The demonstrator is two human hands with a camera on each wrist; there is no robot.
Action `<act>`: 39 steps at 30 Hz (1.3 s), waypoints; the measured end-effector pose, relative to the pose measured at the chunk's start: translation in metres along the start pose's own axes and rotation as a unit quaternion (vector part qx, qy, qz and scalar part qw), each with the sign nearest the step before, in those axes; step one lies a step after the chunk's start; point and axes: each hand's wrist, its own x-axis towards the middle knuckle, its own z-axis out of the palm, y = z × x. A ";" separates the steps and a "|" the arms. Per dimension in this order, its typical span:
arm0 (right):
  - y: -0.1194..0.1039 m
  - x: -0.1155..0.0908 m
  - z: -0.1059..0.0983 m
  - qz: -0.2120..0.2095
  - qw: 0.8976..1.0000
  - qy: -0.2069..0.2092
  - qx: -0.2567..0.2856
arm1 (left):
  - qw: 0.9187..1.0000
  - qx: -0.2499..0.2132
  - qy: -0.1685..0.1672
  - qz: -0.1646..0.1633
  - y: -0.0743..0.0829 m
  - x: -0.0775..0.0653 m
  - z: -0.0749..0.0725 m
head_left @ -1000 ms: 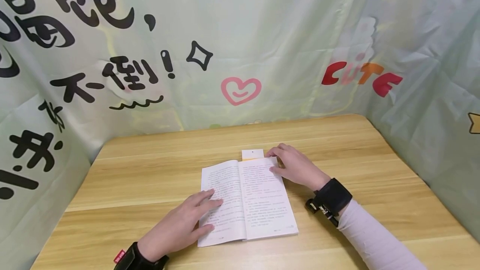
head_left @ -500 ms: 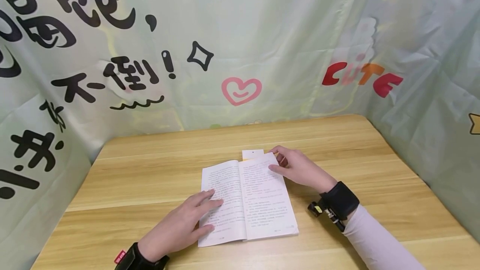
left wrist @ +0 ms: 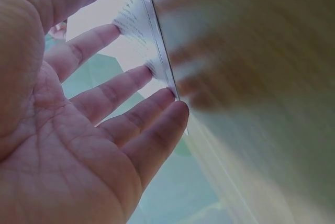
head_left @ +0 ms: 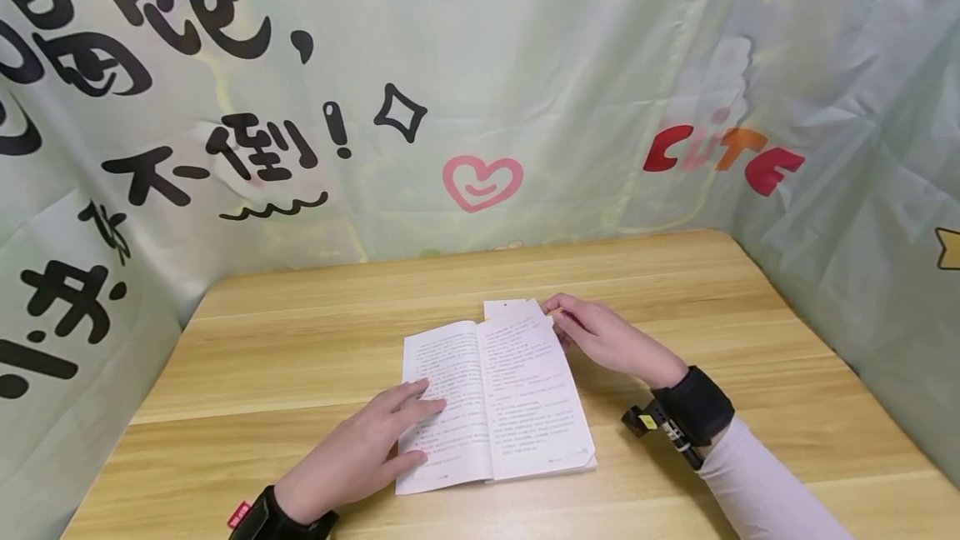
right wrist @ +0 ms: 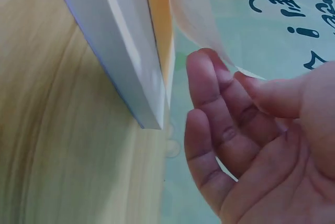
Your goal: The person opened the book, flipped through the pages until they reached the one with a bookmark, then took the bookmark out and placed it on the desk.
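An open book point(head_left: 517, 415) with printed pages lies on the wooden table. My left hand point(head_left: 360, 452) rests on its left page with fingers spread and fairly straight; in the left wrist view the fingertips touch the book near its outer edge. At the top right corner my right hand point(head_left: 611, 342) pinches a page. The right wrist view shows that lifted page point(right wrist: 193, 9) bending up between thumb and fingers, apart from the page block. A white bookmark point(head_left: 506, 309) with a small hole sticks out past the book's top edge, and an orange part point(right wrist: 158, 20) shows beneath the lifted page.
The wooden table point(head_left: 300, 332) spreads around the book on all sides. Behind it and at both sides hangs a pale green printed cloth point(head_left: 585, 107). Dark straps with small cameras sit on both wrists.
My right hand has shifted slightly right and lifted the top right page corner, which now curls toward the left. My left hand has stayed in place on the left page.
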 end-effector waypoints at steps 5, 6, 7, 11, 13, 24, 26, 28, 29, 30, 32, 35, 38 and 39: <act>-0.003 -0.002 -0.001 0.000 0.998 -0.017 -0.067 | 1.000 -0.001 0.002 0.001 0.000 0.000 0.000; -0.003 -0.002 -0.001 -0.005 0.997 -0.021 -0.076 | 1.000 0.000 0.002 0.001 0.000 0.000 0.000; -0.004 -0.003 -0.001 -0.006 0.996 -0.026 -0.081 | 1.000 0.000 0.002 0.001 0.000 0.000 0.000; -0.005 -0.004 0.000 0.000 0.996 -0.044 -0.074 | 1.000 -0.001 0.002 0.000 0.000 -0.001 0.000; -0.005 -0.004 0.000 0.004 0.996 -0.049 -0.069 | 1.000 -0.002 0.002 -0.001 0.000 0.000 0.000; -0.012 -0.004 0.004 -0.007 0.997 -0.066 -0.038 | 1.000 -0.011 0.008 -0.001 -0.001 -0.001 0.000; -0.014 -0.004 0.006 -0.016 0.997 -0.067 -0.038 | 1.000 -0.011 0.009 -0.001 -0.001 -0.001 0.000; -0.015 -0.003 0.008 -0.028 0.997 -0.068 -0.038 | 1.000 -0.010 0.010 0.000 -0.001 0.000 0.000; -0.016 -0.003 0.009 -0.033 0.996 -0.069 -0.036 | 1.000 -0.009 0.011 0.000 -0.001 0.000 0.000; -0.016 -0.003 0.010 -0.038 0.996 -0.070 -0.036 | 1.000 -0.009 0.011 0.000 -0.001 0.000 0.000; -0.017 -0.001 0.012 -0.045 0.996 -0.075 -0.033 | 1.000 -0.008 0.012 0.000 -0.001 0.000 0.000; -0.019 0.000 0.015 -0.046 0.995 -0.081 -0.034 | 1.000 -0.009 0.015 0.001 -0.001 0.000 0.000; -0.022 0.001 0.019 -0.042 0.995 -0.084 -0.040 | 1.000 -0.009 0.018 0.002 -0.001 -0.001 0.000; -0.023 0.002 0.021 -0.040 0.995 -0.085 -0.042 | 1.000 -0.009 0.020 0.003 -0.001 -0.001 0.000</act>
